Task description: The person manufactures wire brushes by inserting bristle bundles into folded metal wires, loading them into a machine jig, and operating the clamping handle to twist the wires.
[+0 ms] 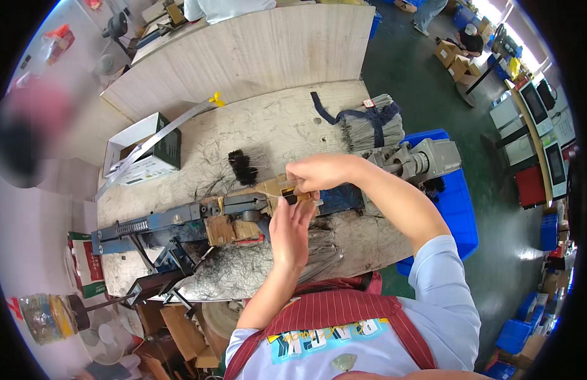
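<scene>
Two hands meet over a long blue-grey metal machine (pixel 179 221) lying across a scratched, pale wooden bench (pixel 274 126). Left hand (pixel 291 233), fingers straight and pressed together, lies flat against a small tan wooden block (pixel 272 186) at the machine's middle; fingertips touch it. Right hand (pixel 317 172) reaches in from the right, thumb and fingers pinching a thin pale piece at the same block; what it is, cannot tell. One coiled steel spring (pixel 132 226) on the machine's left end. One black bristle tuft (pixel 243 166), fuzzy, lies on the bench just behind the block. One grey fibre bundle (pixel 374 126) tied with dark strap, far right. One open cardboard box (pixel 144 150), white and green, far left. One blue plastic crate (pixel 458 209) beside the bench. Loose dark bristles litter the wood.
</scene>
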Tool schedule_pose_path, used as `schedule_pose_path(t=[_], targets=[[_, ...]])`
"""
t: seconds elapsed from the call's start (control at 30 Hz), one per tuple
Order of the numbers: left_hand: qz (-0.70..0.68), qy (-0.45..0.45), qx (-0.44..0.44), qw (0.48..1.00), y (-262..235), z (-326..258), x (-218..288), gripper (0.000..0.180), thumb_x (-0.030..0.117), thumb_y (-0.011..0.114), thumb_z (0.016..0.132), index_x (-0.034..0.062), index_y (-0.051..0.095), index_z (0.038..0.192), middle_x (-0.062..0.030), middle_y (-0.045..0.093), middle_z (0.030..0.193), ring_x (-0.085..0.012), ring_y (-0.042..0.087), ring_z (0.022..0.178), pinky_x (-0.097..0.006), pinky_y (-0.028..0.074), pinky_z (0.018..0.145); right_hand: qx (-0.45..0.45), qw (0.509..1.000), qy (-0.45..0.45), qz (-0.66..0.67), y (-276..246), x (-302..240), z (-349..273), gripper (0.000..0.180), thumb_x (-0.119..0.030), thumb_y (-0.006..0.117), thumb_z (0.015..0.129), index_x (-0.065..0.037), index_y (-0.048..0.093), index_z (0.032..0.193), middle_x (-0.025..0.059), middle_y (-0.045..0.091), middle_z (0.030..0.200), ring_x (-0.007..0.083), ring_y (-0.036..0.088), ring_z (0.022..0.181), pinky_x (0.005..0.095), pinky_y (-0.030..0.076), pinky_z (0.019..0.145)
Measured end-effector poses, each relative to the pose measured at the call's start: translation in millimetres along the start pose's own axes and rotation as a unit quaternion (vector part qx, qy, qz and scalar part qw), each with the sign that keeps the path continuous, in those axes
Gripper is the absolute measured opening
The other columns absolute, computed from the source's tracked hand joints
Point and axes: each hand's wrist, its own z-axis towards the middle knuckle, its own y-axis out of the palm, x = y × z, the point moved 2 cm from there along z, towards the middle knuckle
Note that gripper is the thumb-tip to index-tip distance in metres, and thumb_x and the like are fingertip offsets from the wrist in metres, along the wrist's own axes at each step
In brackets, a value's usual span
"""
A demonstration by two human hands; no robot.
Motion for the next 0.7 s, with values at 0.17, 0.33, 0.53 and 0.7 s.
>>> schedule_pose_path(t=[0.17,0.33,0.53,0.7], targets=[[-0.242,-0.076,-0.043,0.966,4.8,-11.5,24.9,0.061,0.037,0.046,0.100,-0.0137,0.033,0.132,-0.0317,0.040,0.135,-0.0432,0.036,0.135,-0.051,0.030,0.116,0.175,0.955,-0.068,-0.231,-8.0,1.9,-18.7,0.030,-0.018,0.061,0.088,0.004,0.054,0.107,0.0192,0.066,0.094,0.0390,0.065,0.080,0.0455,0.051,0.071],[-0.294,-0.060,-0.007,0.954,-3.4,-19.1,30.2,0.066,0.039,0.048,0.099,-0.0139,0.031,0.135,-0.0306,0.038,0.140,-0.0408,0.033,0.137,-0.049,0.029,0.116,0.196,0.977,-0.034,0.072,-3.7,-8.4,-56.7,0.032,-0.015,0.056,0.092,0.004,0.053,0.118,0.0177,0.062,0.105,0.0344,0.062,0.092,0.0393,0.051,0.079],[-0.257,-0.063,0.004,0.964,-3.1,-17.6,25.4,0.054,0.041,0.045,0.099,-0.0033,0.043,0.129,-0.0170,0.049,0.133,-0.0293,0.045,0.130,-0.044,0.032,0.114,0.376,0.890,-0.232,-0.114,44.0,-8.4,-52.5,0.013,-0.014,0.063,0.087,-0.004,0.060,0.094,0.0108,0.056,0.087,0.0280,0.059,0.082,0.0388,0.050,0.071],[-0.261,-0.068,-0.019,0.963,-3.6,-18.8,21.1,0.051,0.042,0.046,0.099,0.0005,0.045,0.129,-0.0141,0.050,0.133,-0.0266,0.045,0.129,-0.044,0.032,0.113,0.416,0.852,-0.235,-0.215,60.0,-10.8,-39.5,0.014,-0.013,0.067,0.083,-0.004,0.060,0.090,0.0096,0.055,0.086,0.0294,0.058,0.081,0.0398,0.049,0.070]])
